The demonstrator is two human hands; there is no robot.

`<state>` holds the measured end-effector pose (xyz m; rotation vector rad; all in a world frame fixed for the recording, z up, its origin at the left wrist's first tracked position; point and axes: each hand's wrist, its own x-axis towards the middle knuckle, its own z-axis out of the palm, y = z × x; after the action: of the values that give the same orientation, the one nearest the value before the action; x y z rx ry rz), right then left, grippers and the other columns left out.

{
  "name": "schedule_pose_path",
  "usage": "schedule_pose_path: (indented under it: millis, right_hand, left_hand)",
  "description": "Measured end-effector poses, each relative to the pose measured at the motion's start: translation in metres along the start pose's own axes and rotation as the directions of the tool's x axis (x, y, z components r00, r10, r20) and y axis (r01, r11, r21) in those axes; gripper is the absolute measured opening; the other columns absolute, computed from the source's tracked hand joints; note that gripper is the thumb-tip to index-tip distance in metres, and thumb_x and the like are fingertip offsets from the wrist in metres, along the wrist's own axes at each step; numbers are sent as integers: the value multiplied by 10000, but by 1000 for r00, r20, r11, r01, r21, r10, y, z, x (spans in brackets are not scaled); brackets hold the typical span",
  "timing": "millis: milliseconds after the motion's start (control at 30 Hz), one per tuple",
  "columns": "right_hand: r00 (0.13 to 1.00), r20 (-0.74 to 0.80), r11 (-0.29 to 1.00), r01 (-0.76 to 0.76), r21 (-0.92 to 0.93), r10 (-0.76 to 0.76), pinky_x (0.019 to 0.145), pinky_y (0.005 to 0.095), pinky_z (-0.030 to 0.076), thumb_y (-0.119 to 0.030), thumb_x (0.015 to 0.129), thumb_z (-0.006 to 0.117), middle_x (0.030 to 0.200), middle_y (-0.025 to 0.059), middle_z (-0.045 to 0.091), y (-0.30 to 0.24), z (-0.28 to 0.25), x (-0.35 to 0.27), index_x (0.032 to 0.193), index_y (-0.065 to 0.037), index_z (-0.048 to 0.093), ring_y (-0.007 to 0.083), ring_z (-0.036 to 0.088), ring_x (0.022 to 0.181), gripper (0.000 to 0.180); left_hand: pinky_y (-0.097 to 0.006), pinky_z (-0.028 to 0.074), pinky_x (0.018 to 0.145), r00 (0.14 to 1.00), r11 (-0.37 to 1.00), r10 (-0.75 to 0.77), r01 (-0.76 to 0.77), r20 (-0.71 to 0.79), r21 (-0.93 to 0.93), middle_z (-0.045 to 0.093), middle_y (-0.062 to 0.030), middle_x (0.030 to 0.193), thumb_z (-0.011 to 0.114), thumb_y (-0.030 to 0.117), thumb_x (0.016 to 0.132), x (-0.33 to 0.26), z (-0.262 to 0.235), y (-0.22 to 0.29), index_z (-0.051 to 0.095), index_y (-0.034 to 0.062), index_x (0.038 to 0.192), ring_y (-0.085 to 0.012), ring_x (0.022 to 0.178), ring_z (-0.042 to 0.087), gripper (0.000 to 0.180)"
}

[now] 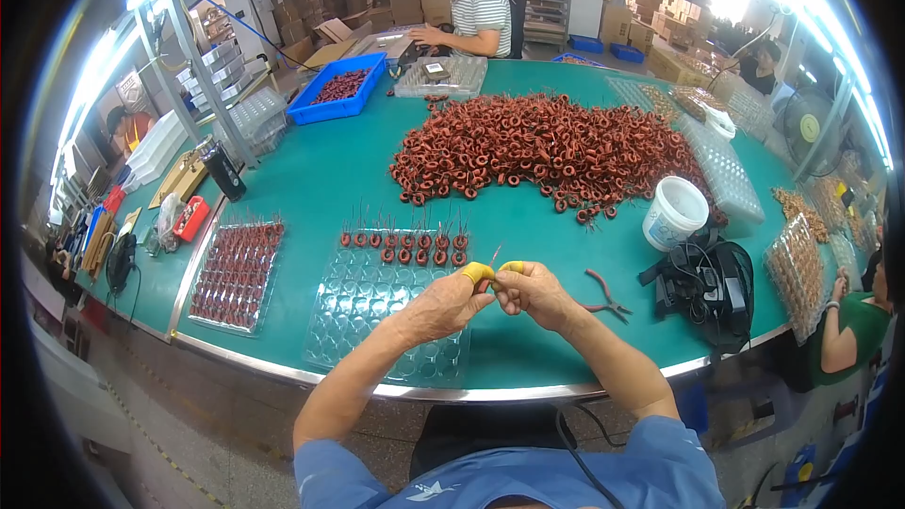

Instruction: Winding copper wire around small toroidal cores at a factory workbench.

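My left hand and my right hand meet over the right edge of a clear tray, fingers closed in a pinch. Yellow finger covers show on both. Between them is a small ring coil, of which mainly the thin reddish wire leads stick up; its body is mostly hidden by my fingers. The clear plastic tray with round pockets has red ring coils in its far rows, wires pointing up. Beyond my hands lies a large heap of red ring coils.
Red-handled pliers lie right of my right hand. Past them are a white bucket and a black bag. A filled coil tray lies left, with a black bottle behind. A blue bin and another person are across the table.
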<state>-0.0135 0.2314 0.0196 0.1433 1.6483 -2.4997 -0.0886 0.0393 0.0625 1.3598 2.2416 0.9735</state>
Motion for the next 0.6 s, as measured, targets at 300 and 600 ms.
schedule_pose_path:
  millis: [300,600]
  right_hand:
    - [995,84,986,-34,-162,48,533,214,422,-269,938,574,697,25,605,2,3,0,878,-31,621,93,561,582,250]
    - [996,82,953,63,-298,-40,533,216,438,-282,970,534,699,21,609,6,5,1,886,-30,613,81,563,585,277]
  left_hand:
    - [-402,478,754,912,794,392,-400,119,458,501,-107,887,685,126,808,-5,-8,-11,519,36,978,-290,842,565,254]
    - [-401,486,747,911,776,409,-375,47,506,514,-115,905,686,144,816,-10,-2,-13,531,28,987,-299,833,580,258]
